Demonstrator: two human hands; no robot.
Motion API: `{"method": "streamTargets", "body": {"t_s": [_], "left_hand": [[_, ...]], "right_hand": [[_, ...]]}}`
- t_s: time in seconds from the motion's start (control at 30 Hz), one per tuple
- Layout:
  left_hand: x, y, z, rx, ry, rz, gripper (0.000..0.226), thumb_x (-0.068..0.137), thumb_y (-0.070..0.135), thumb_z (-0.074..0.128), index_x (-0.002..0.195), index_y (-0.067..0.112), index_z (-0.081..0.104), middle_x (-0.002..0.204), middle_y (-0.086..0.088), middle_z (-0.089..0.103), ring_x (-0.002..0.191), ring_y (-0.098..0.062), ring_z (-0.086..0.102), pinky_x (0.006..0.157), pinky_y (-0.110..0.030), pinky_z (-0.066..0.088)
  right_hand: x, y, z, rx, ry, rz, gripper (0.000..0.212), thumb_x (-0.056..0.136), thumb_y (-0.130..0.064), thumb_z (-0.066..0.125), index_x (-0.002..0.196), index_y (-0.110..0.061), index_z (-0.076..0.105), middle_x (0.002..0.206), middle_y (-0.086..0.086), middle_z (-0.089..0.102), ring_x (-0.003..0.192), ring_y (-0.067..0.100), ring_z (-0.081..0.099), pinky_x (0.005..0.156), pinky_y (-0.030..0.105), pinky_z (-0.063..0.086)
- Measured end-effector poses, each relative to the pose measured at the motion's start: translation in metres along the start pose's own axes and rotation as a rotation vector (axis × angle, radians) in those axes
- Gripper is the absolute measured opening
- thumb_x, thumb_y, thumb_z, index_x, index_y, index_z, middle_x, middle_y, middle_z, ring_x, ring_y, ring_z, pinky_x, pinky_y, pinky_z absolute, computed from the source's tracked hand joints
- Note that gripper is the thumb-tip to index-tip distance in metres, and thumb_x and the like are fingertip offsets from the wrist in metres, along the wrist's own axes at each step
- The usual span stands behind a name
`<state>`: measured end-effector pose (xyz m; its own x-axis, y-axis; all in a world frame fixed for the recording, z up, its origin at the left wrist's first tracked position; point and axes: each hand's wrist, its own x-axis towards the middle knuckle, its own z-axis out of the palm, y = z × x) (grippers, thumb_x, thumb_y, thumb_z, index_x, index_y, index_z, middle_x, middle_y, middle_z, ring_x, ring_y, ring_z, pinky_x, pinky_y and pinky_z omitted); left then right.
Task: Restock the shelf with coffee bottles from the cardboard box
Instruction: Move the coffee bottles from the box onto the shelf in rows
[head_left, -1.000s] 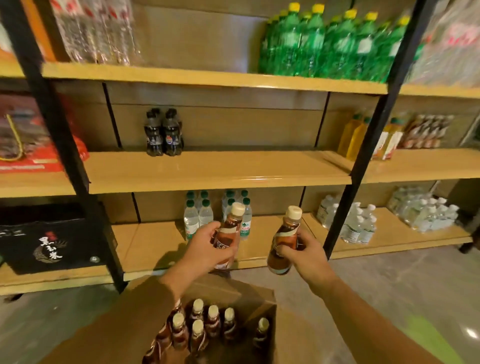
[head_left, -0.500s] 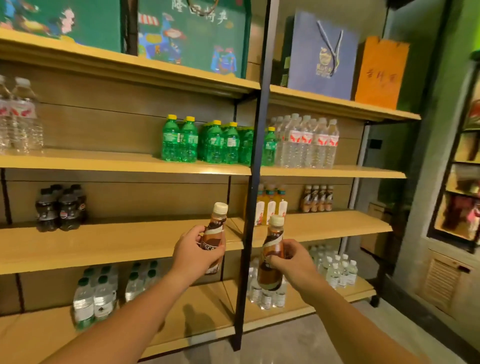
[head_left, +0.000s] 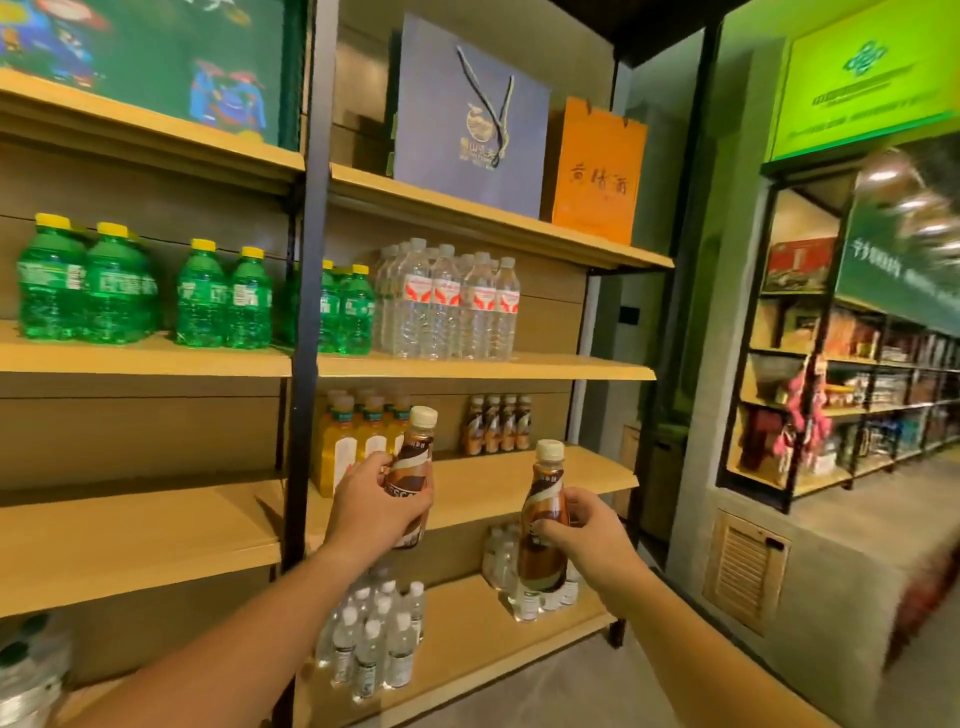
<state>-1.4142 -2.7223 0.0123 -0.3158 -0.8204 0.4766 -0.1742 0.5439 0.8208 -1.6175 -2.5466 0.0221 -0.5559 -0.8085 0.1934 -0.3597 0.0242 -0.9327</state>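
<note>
At the right bay's middle shelf (head_left: 576, 470) | left hand (head_left: 363, 514) curls its fingers round first coffee bottle (head_left: 415, 462), upright | right hand (head_left: 589, 535) grips second coffee bottle (head_left: 544, 512), lower, slightly tilted | shelved coffee row (head_left: 497, 426) stands near juice bottles (head_left: 348, 447) | advice: set each down upright just in front of that row, one at a time, labels outward (cardboard box out of view)

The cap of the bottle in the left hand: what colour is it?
Cream white: the cap on the coffee bottle in the left hand, head view.

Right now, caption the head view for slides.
Left hand grips left coffee bottle, right hand grips right coffee bottle, facing the shelf.
</note>
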Motion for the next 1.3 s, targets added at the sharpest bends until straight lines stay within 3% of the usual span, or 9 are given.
{"method": "streamTargets", "body": {"t_s": [0.13,0.27,0.4,0.5,0.63,0.8,0.9,1.3], "left_hand": [[0.050,0.000,0.063,-0.003,0.037,0.004,0.028,0.072,0.038,0.085,0.090,0.031,0.065,0.095,0.003,0.070,0.088,-0.016,0.067,0.077,-0.040,0.057],[0.100,-0.001,0.119,0.032,0.054,-0.006,0.028,0.074,0.035,0.086,0.091,0.028,0.065,0.093,0.001,0.069,0.086,-0.017,0.066,0.069,-0.033,0.053],[0.145,-0.011,0.171,0.065,0.070,-0.045,0.035,0.070,0.047,0.084,0.095,0.034,0.062,0.101,0.001,0.069,0.089,-0.016,0.067,0.081,-0.042,0.059],[0.170,-0.020,0.208,0.110,0.066,-0.062,0.039,0.073,0.047,0.084,0.102,0.035,0.062,0.105,0.003,0.068,0.093,-0.014,0.067,0.086,-0.042,0.059],[0.196,-0.034,0.253,0.144,0.103,-0.107,0.041,0.072,0.047,0.084,0.105,0.034,0.063,0.106,0.003,0.068,0.093,-0.013,0.067,0.084,-0.037,0.060],[0.223,-0.046,0.306,0.209,0.225,-0.212,0.038,0.077,0.037,0.085,0.106,0.029,0.063,0.107,0.001,0.068,0.091,-0.012,0.066,0.076,-0.025,0.053],[0.242,-0.052,0.334,0.253,0.283,-0.253,0.038,0.080,0.032,0.085,0.108,0.027,0.060,0.107,0.000,0.066,0.092,-0.011,0.064,0.072,-0.019,0.047],[0.320,-0.107,0.406,0.262,0.450,-0.364,0.042,0.081,0.027,0.085,0.111,0.029,0.055,0.115,0.002,0.057,0.091,-0.011,0.059,0.065,-0.008,0.042]], "right_hand": [[0.059,0.018,-0.040,0.004,0.031,-0.018,0.040,0.086,-0.020,0.077,0.117,-0.030,0.054,0.113,-0.001,0.067,0.100,0.013,0.064,0.073,0.024,0.051],[0.123,0.034,-0.079,-0.033,0.020,-0.063,0.040,0.088,-0.018,0.075,0.123,-0.022,0.056,0.111,-0.001,0.066,0.100,0.014,0.064,0.067,0.019,0.048],[0.189,0.053,-0.112,-0.016,-0.001,-0.099,0.037,0.089,-0.016,0.073,0.122,-0.021,0.056,0.108,-0.003,0.065,0.103,0.015,0.064,0.070,0.018,0.048],[0.241,0.071,-0.130,-0.038,-0.019,-0.113,0.036,0.090,-0.020,0.073,0.121,-0.024,0.055,0.103,-0.009,0.063,0.091,0.005,0.060,0.065,0.014,0.044],[0.314,0.102,-0.148,0.009,-0.092,-0.134,0.037,0.089,-0.018,0.074,0.122,-0.020,0.058,0.106,-0.007,0.065,0.094,0.005,0.061,0.067,0.016,0.045],[0.406,0.142,-0.158,0.070,-0.203,-0.120,0.025,0.086,-0.014,0.076,0.104,-0.024,0.063,0.105,-0.001,0.070,0.097,0.015,0.066,0.080,0.029,0.054],[0.454,0.162,-0.157,0.089,-0.273,-0.121,0.025,0.086,-0.011,0.076,0.097,-0.028,0.060,0.101,-0.002,0.069,0.091,0.011,0.065,0.074,0.025,0.051],[0.581,0.215,-0.104,0.086,-0.471,-0.058,0.031,0.085,-0.011,0.077,0.107,-0.027,0.062,0.105,-0.002,0.071,0.095,0.011,0.068,0.075,0.023,0.052]]}}
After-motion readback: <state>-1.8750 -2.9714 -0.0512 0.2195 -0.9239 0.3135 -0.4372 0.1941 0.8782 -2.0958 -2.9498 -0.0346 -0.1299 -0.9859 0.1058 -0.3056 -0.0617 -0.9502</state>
